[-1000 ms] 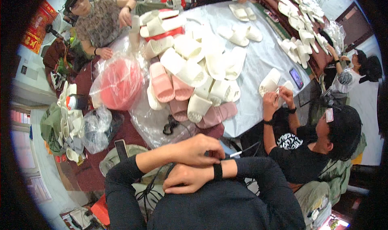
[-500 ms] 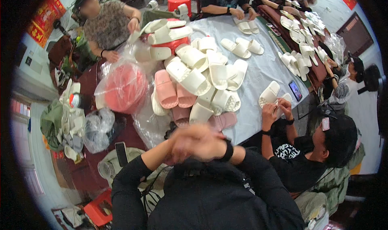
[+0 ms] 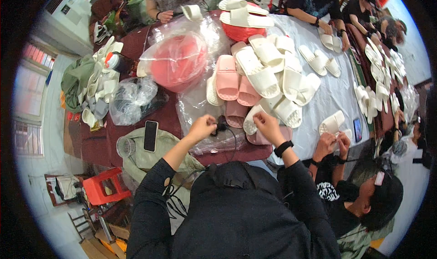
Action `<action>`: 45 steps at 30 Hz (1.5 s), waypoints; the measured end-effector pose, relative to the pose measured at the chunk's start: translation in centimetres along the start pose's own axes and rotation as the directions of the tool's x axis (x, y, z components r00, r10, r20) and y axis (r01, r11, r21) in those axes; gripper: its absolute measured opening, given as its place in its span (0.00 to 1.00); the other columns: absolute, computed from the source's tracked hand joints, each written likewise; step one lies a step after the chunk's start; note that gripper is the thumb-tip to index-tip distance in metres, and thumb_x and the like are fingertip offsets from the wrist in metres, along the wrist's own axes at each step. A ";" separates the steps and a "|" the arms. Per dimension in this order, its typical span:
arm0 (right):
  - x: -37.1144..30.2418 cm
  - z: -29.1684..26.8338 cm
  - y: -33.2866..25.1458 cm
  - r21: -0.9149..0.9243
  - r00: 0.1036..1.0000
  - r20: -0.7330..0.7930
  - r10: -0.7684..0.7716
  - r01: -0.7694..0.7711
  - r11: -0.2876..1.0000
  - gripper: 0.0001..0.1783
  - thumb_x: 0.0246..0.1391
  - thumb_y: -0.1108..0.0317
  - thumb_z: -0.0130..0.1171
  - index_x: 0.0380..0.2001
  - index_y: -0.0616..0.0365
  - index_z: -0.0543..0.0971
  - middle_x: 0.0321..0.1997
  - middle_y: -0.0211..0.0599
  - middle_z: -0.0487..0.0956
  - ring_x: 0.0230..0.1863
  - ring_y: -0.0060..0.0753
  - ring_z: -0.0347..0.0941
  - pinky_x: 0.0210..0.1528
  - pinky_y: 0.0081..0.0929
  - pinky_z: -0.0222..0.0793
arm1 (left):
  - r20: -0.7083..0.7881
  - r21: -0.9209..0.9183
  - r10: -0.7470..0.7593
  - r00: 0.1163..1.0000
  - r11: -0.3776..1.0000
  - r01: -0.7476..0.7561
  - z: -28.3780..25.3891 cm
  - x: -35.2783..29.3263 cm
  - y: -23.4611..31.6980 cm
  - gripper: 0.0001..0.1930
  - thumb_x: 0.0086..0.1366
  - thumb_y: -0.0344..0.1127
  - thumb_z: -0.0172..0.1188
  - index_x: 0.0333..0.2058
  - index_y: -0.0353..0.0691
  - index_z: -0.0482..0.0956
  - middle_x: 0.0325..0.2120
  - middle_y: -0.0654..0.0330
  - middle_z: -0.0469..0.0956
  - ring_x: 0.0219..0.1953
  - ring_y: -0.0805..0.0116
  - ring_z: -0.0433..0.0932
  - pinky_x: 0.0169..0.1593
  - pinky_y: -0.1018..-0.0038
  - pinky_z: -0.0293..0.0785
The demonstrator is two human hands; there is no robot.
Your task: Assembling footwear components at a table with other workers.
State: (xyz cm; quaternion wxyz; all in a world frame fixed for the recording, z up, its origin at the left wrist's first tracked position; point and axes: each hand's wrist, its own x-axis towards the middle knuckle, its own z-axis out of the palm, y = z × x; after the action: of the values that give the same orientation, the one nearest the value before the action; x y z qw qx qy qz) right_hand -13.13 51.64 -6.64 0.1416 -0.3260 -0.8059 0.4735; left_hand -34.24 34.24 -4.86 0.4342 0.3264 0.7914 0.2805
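Observation:
My left hand [image 3: 203,128] is over the near part of the table, its fingers curled together in a pinch. Beside its fingertips lies a small black object with a thin cord [image 3: 221,126]. My right hand [image 3: 268,127] is also closed, fingertips together, in front of a white slipper [image 3: 253,119] and above a dusty-pink slipper [image 3: 280,135]. Whatever either hand may hold is too small to make out. Another dusty-pink slipper [image 3: 236,114] lies between the hands, below a light pink slipper [image 3: 227,77] and a heap of white slippers [image 3: 264,72].
A red round bundle in clear plastic [image 3: 177,61] sits left of the heap. A phone [image 3: 150,136] rests on grey-green cloth [image 3: 173,152]. At right, a co-worker's hands [image 3: 334,145] are at a white slipper [image 3: 332,122]; other people sit around the table. A red stool [image 3: 105,186] stands lower left.
My hands, blurred and together close to my body before, are now apart and farther forward over the table. The view has shifted, so the table's things appear farther right and higher.

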 end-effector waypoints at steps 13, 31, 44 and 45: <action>6.0 8.1 -7.3 0.445 0.996 0.089 -0.031 -0.012 0.895 0.12 0.56 0.68 0.49 0.39 0.64 0.73 0.34 0.41 0.77 0.34 0.34 0.75 0.38 0.27 0.69 | -0.109 0.411 -0.068 0.992 0.905 0.108 7.1 5.2 -7.2 0.38 0.49 0.36 0.62 0.59 0.39 0.55 0.49 0.45 0.66 0.52 0.47 0.66 0.53 0.60 0.65; 7.1 -2.3 -15.9 0.906 0.996 0.086 -0.022 -0.087 -0.415 0.12 0.59 0.65 0.44 0.43 0.58 0.69 0.31 0.33 0.72 0.29 0.30 0.65 0.37 0.26 0.65 | 0.154 -0.694 0.447 0.881 0.684 -0.226 4.4 -3.8 11.6 0.24 0.50 0.31 0.67 0.47 0.38 0.71 0.41 0.61 0.74 0.41 0.72 0.71 0.48 0.76 0.66; 3.5 -2.6 -20.3 -0.429 0.439 0.070 -0.896 0.824 0.370 0.18 0.40 0.68 0.56 0.39 0.58 0.73 0.31 0.33 0.73 0.33 0.31 0.71 0.34 0.29 0.67 | 0.294 -0.430 0.559 0.776 0.802 -0.415 4.2 -6.4 12.5 0.27 0.52 0.39 0.66 0.48 0.32 0.70 0.46 0.55 0.74 0.48 0.68 0.72 0.53 0.70 0.67; 2.1 -2.8 -21.4 -0.401 0.380 0.224 -0.898 0.875 0.271 0.19 0.41 0.66 0.55 0.40 0.59 0.73 0.31 0.32 0.72 0.34 0.31 0.70 0.33 0.28 0.66 | 0.198 -0.377 0.717 0.668 0.685 -0.624 4.7 -6.7 11.4 0.29 0.52 0.39 0.66 0.50 0.33 0.69 0.48 0.55 0.73 0.50 0.68 0.71 0.54 0.70 0.66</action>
State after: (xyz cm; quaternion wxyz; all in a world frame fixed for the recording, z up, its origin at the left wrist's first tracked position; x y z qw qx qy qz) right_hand -21.58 47.65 12.87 0.3187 0.1440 -0.9313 0.1014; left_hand -24.23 37.09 4.64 0.4658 0.5748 0.4809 0.4705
